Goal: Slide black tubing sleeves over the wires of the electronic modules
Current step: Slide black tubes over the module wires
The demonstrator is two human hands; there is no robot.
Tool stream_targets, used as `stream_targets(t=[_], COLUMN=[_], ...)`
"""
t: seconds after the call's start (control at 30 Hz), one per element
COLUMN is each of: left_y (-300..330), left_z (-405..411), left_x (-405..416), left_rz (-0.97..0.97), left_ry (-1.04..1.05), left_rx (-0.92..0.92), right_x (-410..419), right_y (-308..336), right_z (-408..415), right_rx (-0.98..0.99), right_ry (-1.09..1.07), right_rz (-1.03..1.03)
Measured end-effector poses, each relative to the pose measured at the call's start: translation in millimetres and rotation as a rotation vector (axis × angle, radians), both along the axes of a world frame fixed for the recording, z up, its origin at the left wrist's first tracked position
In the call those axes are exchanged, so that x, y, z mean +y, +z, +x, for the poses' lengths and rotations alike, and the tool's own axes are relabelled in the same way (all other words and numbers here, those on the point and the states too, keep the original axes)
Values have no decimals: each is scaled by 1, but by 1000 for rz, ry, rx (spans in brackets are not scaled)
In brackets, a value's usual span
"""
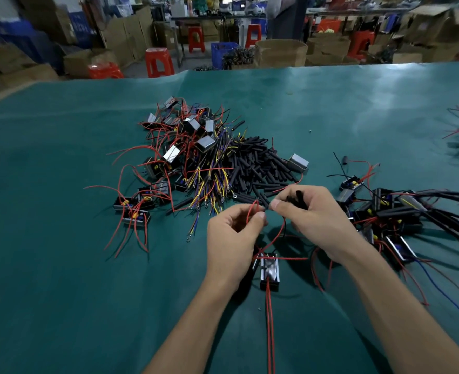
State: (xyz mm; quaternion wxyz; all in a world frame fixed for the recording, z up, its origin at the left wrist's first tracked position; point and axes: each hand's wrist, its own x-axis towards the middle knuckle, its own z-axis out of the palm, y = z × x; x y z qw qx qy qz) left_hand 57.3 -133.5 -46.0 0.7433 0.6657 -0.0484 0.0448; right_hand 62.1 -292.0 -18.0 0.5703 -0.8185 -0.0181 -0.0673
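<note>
My bench (61, 163) is covered in green sheeting and fills most of the view. At about eleven o'clock from my hands lies the big heap of unsleeved modules (185, 147), their red, yellow and blue wires tangled together. Just beside it, at twelve o'clock, sits the pile of loose black tubing sleeves (260, 168), with one grey-topped module (298, 163) at its far right edge. At three o'clock is the cluster of modules (384, 211) whose wires already wear black sleeves, the sleeved leads trailing off to the right.

At six o'clock from my hands, between my wrists, the module I am working on (269, 271) rests on the bench, two red leads running from it down toward me and another red wire (278, 236) rising from it up to my fingers.

My left hand (231, 238) is curled, thumb and forefinger pinching a loop of that red wire near its end. My right hand (314, 220) is curled too, thumb and fingers gripping a black sleeve (263, 204) whose open end points at nine o'clock, right at the wire tip; a few more black sleeves (300, 198) stick up from that fist.
</note>
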Motion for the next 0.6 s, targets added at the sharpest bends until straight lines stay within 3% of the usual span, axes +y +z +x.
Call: stream_targets(t=[0.37, 0.6], left_y=[4, 4], left_z=[1, 1], left_x=[1, 4], left_rz=[-114, -136], left_ry=[17, -39], left_rx=[59, 46], right_x=[10, 11], right_y=[-3, -3], right_z=[-4, -5], right_rx=[-18, -167], right_ry=[49, -13], right_rz=[-15, -135])
